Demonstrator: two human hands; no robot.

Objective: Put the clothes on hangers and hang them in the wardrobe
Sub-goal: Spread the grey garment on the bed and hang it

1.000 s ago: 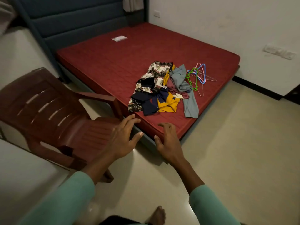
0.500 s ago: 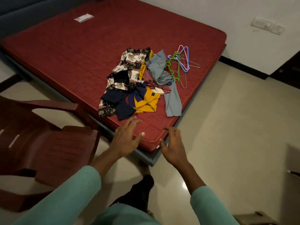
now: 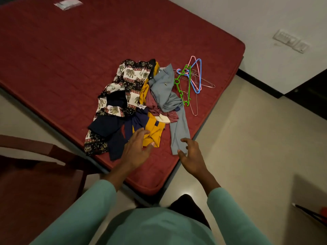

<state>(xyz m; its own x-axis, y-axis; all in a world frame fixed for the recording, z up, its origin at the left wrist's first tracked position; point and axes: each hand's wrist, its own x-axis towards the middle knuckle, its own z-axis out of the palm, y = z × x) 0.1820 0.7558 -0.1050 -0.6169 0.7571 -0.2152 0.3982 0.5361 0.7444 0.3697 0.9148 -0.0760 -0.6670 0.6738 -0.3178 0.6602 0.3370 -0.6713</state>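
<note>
So: clothes pile [image 3: 138, 103] beside hangers [image 3: 190, 80] on mattress [image 3: 70, 50]; L hand [image 3: 136, 149], R hand [image 3: 192, 154] empty

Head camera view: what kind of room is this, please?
Most likely a bedroom: a bare red mattress fills much of the view, with a pile of clothes on it and hangers beside the pile.
</note>
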